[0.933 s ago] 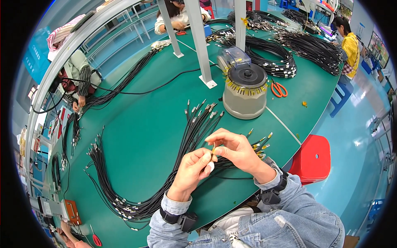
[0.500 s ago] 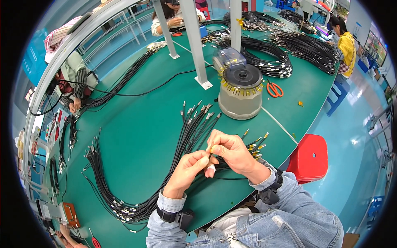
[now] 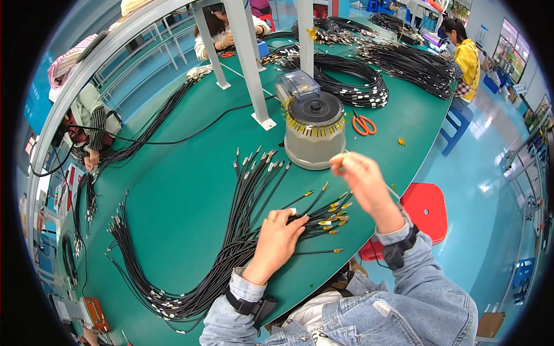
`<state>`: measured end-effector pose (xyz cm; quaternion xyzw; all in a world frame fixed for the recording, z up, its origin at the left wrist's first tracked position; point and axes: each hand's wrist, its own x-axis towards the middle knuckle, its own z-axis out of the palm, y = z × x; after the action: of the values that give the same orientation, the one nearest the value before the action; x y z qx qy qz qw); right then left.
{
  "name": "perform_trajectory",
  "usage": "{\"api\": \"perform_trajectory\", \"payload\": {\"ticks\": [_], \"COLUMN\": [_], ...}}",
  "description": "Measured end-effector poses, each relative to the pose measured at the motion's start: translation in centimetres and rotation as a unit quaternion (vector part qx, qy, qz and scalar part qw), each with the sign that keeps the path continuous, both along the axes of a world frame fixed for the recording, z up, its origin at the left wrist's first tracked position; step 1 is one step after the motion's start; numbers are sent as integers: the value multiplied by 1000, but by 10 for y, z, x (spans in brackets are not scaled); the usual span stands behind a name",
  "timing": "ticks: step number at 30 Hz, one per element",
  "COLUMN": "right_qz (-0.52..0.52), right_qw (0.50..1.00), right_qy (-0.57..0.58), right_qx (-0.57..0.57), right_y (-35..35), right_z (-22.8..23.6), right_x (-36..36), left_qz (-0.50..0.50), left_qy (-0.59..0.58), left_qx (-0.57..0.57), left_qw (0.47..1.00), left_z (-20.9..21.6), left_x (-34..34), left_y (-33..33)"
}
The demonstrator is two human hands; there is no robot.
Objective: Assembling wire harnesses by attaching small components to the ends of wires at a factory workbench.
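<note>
Resting on a bundle of black cables (image 3: 222, 259), left hand (image 3: 277, 239) lies with fingers bent over several strands; cannot tell whether it grips or only presses. Right hand (image 3: 366, 181) is up above the bench (image 3: 167, 219), well apart from the left; thumb and fingertips drawn close, anything between them too small to tell.

Containers: tape dispenser (image 3: 314, 149), a grey drum with a round black top, yellow tape strips (image 3: 317, 131) ringing its upper edge. Clear cover (image 3: 303, 83) at its far left side; contents unclear. Blue box (image 3: 262, 49) at the far side of the bench, inside hidden.

Cables: on the near part of the bench, under the left hand and to its left. Long axis bent into a rough U, the bend toward the person, white tags (image 3: 167, 303) along it. Left leg points away, its ends bunched. Right side splits: one fan of metal-tipped ends (image 3: 254, 164) points away, toward the dispenser's left; another of yellow-wrapped ends (image 3: 333, 222) points right, past the left hand's fingertips. A single yellow-tipped strand lies nearer the person, also pointing right.

Surroundings: orange scissors (image 3: 362, 124) just right of the dispenser; red stool (image 3: 418, 202) beside the bench's right edge
</note>
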<state>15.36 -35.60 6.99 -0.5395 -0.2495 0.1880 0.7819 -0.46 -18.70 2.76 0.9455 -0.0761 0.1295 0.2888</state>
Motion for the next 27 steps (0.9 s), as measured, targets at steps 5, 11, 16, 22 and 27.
{"api": "perform_trajectory", "payload": {"ticks": [5,11,16,22,27], "right_qz": [-134,-133,-67,-57,-44], "right_qw": [985,961,938,955,986], "right_qy": [-94,-109,-90,-80,-70], "right_qx": [-61,-218,-327,-279,-145], "right_y": [-17,-2,-2,5,6], "right_z": [16,28,28,37,61], "right_x": [67,122,139,133,101], "left_qz": [-15,-63,50,150,185], "left_qy": [29,35,-7,-37,0], "left_qx": [135,124,41,66,143], "left_qw": [990,990,998,986,972], "left_z": [-1,11,19,-1,-10], "left_x": [-5,-11,10,57,82], "left_y": [-15,-10,15,55,49]}}
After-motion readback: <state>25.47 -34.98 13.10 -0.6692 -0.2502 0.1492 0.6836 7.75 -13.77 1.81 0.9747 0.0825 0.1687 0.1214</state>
